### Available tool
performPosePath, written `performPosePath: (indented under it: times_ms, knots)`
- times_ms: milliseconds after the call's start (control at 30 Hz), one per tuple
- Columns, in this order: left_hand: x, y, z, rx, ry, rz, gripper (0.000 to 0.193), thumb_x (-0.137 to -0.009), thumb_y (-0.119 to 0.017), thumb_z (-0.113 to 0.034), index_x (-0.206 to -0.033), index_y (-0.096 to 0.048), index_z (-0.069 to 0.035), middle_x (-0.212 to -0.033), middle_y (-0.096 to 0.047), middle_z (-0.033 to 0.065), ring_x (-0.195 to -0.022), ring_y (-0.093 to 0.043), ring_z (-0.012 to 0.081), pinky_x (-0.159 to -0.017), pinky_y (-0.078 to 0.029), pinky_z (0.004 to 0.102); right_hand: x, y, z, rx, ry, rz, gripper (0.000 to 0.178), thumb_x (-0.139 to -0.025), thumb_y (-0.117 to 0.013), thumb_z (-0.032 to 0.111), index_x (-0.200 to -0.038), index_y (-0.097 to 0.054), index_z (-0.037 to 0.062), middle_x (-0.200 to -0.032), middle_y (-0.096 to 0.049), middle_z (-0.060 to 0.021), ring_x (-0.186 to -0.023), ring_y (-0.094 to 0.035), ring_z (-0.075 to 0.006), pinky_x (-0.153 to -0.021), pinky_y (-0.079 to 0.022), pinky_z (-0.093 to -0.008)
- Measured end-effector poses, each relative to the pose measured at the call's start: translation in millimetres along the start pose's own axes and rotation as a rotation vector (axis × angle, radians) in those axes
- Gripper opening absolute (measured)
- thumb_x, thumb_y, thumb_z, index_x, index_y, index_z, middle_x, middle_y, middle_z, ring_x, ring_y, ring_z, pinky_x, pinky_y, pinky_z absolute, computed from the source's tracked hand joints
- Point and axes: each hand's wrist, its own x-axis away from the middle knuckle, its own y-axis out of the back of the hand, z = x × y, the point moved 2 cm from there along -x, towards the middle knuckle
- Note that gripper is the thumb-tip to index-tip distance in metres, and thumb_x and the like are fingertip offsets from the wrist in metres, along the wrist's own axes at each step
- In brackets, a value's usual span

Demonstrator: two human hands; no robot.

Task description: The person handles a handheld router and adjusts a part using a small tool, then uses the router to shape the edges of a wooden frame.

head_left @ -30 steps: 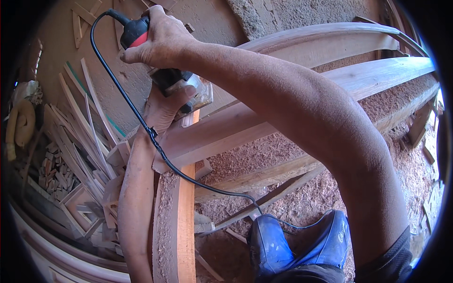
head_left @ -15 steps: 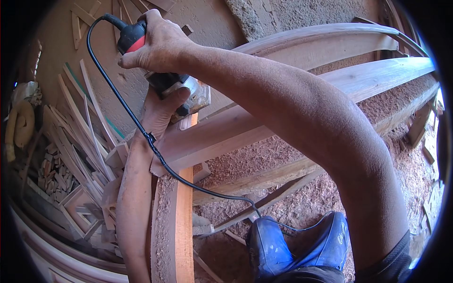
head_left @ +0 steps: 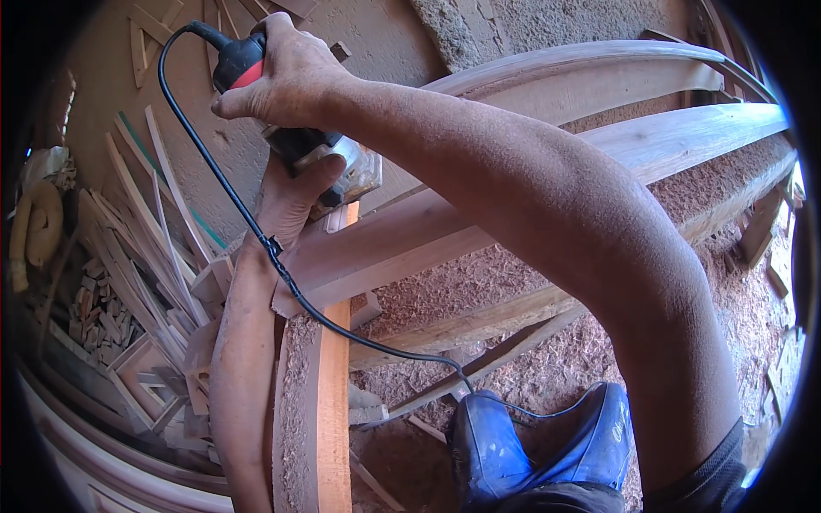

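Both my hands grip a corded power tool [head_left: 236, 65], black with a red band and a squarish metal base, which looks like a trim router. My right hand [head_left: 298, 73] wraps the rear of its body, where the black cord [head_left: 209, 158] comes out. Lower down, my left hand [head_left: 298, 192] holds it near the base, thumb on the front. The base is at the end of a curved wooden piece [head_left: 389, 235], beside an upright-edged board [head_left: 335, 402]. Where the tool meets the wood is partly hidden by my hands.
Another curved wooden piece [head_left: 590, 81] lies farther back on a timber bench [head_left: 479, 321] covered in shavings. Long thin offcuts [head_left: 150, 222] lean at the left, with small scraps [head_left: 103, 312] below them. The cord droops across to my blue-clad legs [head_left: 539, 440].
The tool's rear end and my right hand have shifted up very slightly. My left hand keeps its hold near the base, and the wood stays where it was.
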Motion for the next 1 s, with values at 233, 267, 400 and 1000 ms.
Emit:
performPosePath:
  times_ms: [233, 267, 400, 1000]
  knots:
    - [1, 0, 1, 0.022, 0.030, -0.005, 0.089, -0.078, -0.091, -0.021, -0.148, -0.038, -0.007, -0.128, -0.055, 0.0090, -0.121, -0.061, 0.0233, -0.103, -0.054, 0.0383, -1, -3, -3, 0.025, 0.005, -0.012, 0.097, -0.066, -0.089, 0.045, -0.137, -0.042, -0.0013, -0.118, -0.058, -0.0233, -0.107, -0.069, -0.0362, -0.094, -0.060, -0.0423]
    - [0, 3, 1, 0.015, 0.032, -0.005, 0.089, -0.078, -0.091, -0.020, -0.149, -0.038, -0.007, -0.128, -0.054, 0.0092, -0.122, -0.060, 0.0236, -0.104, -0.054, 0.0387, -2, -3, -2, 0.048, 0.010, -0.015, 0.099, -0.068, -0.089, 0.049, -0.138, -0.041, -0.0006, -0.117, -0.059, -0.0232, -0.107, -0.070, -0.0368, -0.094, -0.060, -0.0431]
    - [-1, 1, -2, 0.048, 0.056, 0.010, 0.093, -0.076, -0.092, -0.018, -0.150, -0.036, -0.006, -0.129, -0.053, 0.0105, -0.123, -0.060, 0.0253, -0.106, -0.054, 0.0401, -3, -4, -2, 0.045, -0.008, 0.000, 0.104, -0.068, -0.090, 0.053, -0.140, -0.039, -0.0006, -0.118, -0.059, -0.0237, -0.107, -0.070, -0.0377, -0.096, -0.060, -0.0440]
    - [-2, 5, 5, 0.079, -0.022, 0.060, 0.093, -0.078, -0.092, -0.022, -0.149, -0.034, -0.006, -0.128, -0.055, 0.0144, -0.115, -0.067, 0.0261, -0.093, -0.065, 0.0387, -2, 5, 3, 0.014, 0.027, 0.078, 0.124, -0.070, -0.088, 0.066, -0.155, -0.027, -0.0011, -0.141, -0.052, -0.0314, -0.120, -0.065, -0.0425, -0.111, -0.050, -0.0467]
